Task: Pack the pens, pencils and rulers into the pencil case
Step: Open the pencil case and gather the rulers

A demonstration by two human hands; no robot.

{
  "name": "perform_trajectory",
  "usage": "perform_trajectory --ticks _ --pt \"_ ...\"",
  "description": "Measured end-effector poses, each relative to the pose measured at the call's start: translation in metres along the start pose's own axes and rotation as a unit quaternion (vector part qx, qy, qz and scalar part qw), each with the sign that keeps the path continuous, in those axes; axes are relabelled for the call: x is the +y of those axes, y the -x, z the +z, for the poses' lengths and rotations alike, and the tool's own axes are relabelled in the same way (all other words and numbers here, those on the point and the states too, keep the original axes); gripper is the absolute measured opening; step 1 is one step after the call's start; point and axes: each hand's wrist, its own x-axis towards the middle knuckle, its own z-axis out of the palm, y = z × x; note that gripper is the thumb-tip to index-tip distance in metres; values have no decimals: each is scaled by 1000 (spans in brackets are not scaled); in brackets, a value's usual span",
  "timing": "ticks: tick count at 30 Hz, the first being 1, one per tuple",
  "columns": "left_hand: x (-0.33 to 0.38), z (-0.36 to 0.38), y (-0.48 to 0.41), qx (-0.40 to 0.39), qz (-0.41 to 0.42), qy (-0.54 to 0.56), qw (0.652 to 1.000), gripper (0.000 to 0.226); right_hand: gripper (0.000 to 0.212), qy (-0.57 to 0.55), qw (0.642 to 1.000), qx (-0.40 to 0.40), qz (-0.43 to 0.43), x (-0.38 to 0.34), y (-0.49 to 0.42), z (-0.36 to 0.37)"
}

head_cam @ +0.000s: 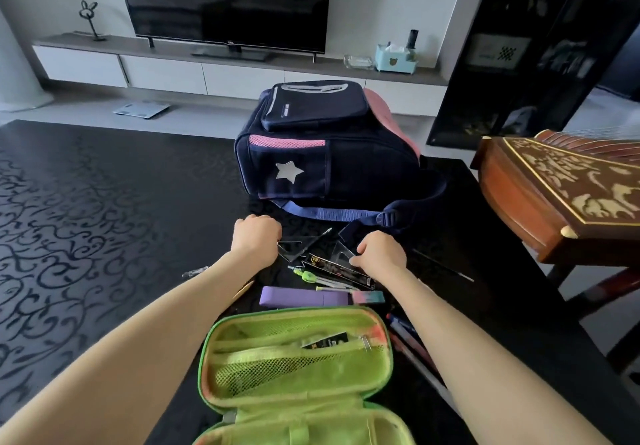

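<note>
A green pencil case (pixel 298 361) lies open on the black table in front of me, a dark card tucked in its mesh pocket. Beyond it lie a purple box (pixel 294 296), a pastel eraser (pixel 369 297), a green compass (pixel 311 276) and a dark ruler packet (pixel 332 266). Clear set squares (pixel 294 247) lie between my hands. My left hand (pixel 254 236) is curled at the left edge of a set square. My right hand (pixel 381 254) pinches the right end of the rulers. Pens (pixel 412 344) lie under my right forearm.
A navy and pink backpack (pixel 329 153) lies just behind the stationery, its strap (pixel 332 214) trailing toward my hands. A carved wooden instrument (pixel 561 188) juts in at the right. A small clear pen cap (pixel 195 271) lies left of my left forearm.
</note>
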Motion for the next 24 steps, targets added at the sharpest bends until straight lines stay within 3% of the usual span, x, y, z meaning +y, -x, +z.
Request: perform_trajectory --ticks 5,7,13,20,24 --pt "-1 8 -25 -110 17 55 992 50 28 23 998 -64 -18 0 -7 0" --pt "-3 5 -31 -135 26 66 988 56 43 40 996 -78 -28 1 -5 0" --pt "-2 1 -43 -205 28 86 975 58 50 -22 992 -127 -2 0 -9 -2" --pt "5 -7 -46 -219 27 41 974 51 22 -107 983 -150 -25 5 2 -24" --pt "14 -3 -47 -203 -12 79 976 15 13 -134 987 -42 -80 16 13 -28"
